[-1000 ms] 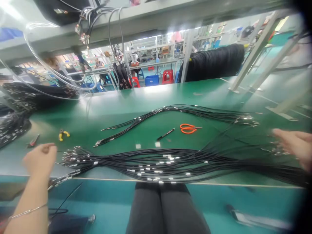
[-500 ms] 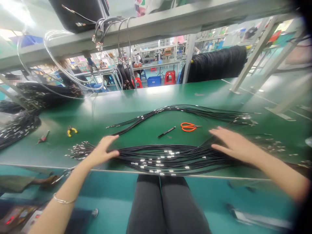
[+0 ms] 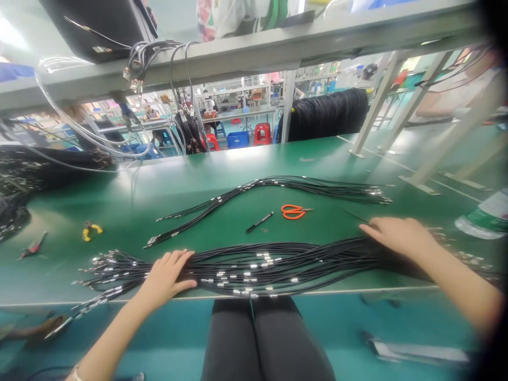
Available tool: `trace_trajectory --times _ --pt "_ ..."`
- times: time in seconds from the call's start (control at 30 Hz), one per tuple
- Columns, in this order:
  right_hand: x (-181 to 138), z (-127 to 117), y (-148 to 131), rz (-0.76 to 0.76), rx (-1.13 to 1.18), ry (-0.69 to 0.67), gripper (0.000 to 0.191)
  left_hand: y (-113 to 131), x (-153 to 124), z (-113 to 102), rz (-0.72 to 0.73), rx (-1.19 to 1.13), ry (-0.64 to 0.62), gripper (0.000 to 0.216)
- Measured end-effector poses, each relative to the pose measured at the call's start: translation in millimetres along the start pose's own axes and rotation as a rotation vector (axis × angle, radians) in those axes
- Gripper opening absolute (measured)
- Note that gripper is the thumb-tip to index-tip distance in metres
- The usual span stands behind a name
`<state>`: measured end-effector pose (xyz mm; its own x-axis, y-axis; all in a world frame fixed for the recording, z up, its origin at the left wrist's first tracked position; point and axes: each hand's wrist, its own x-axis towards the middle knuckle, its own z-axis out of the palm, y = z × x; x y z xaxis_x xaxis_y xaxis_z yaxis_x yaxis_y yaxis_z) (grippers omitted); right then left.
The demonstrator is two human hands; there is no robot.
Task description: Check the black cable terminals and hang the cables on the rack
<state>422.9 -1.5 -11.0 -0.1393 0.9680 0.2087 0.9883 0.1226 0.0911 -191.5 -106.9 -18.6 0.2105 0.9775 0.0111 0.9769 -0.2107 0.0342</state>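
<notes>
A: Saw what nearest?
B: Saw a lap in dark trousers (image 3: 265, 338), tucked under the front edge of the green worktop (image 3: 222, 169).
A: And just past that edge?
B: Found the big bundle of black cables (image 3: 257, 264), stretched left to right along the front of the worktop, with metal-tipped ends fanned out at its left. Had the left hand (image 3: 169, 275) pressed flat on its left part, fingers spread wide, clasping nothing. Had the right hand (image 3: 397, 235) palm down on its right part, fingers straight and close together (flat too, with no cable pinched, as far as could be told).
A: Noticed anything further back?
B: Spotted a black pen (image 3: 259, 223) and orange scissors (image 3: 294, 211) near each other but apart, between the big bundle and a thinner bundle (image 3: 286, 183) curving behind them. Made out yellow-handled pliers (image 3: 91, 230) and red-handled cutters (image 3: 32, 246) well to the left, clear of both hands. Caught a green-and-white roll (image 3: 482, 219), blurred, at the right edge.
A: And beyond?
B: Saw a heap of black cable (image 3: 329, 114) at the far side of the worktop, red stools (image 3: 262, 133) and a blue crate (image 3: 237, 139) on the floor behind, and a grey shelf (image 3: 278, 50) overhead, hung with looped cables.
</notes>
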Motion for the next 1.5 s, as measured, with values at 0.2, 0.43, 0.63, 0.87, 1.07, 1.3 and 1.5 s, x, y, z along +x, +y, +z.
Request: trace_trajectory --times 0.2,0.43,0.63,0.87,1.07,1.3,1.5 --pt "64.2 15.8 -44.1 -0.015 0.113 0.066 0.034 41.4 59.9 -39.0 -0.003 -0.325 -0.017 0.065" --pt "156.4 43.8 -125.1 -0.051 0.150 0.077 0.049 103.4 182.2 -28.3 0.039 -0.956 -0.302 0.047" --pt "210.7 54.8 -151.3 -0.084 0.127 0.086 0.049 85.3 218.6 12.6 -0.210 -1.291 -0.082 0.037" --pt "238.0 87.8 -166.6 0.031 0.155 0.138 0.050 88.4 217.0 15.0 -0.364 -1.581 -0.063 0.037" --pt "228.8 92.0 -159.0 0.043 0.129 0.176 0.038 85.5 215.4 7.4 -0.451 -1.804 -0.093 0.030" --pt "217.1 67.3 -162.4 0.062 0.253 0.290 0.030 68.5 210.3 -2.6 -0.720 -2.042 -0.014 0.019" --pt "215.5 -2.6 -157.8 0.199 0.402 0.460 0.050 64.2 210.6 -4.4 -0.844 -2.204 0.180 0.029"
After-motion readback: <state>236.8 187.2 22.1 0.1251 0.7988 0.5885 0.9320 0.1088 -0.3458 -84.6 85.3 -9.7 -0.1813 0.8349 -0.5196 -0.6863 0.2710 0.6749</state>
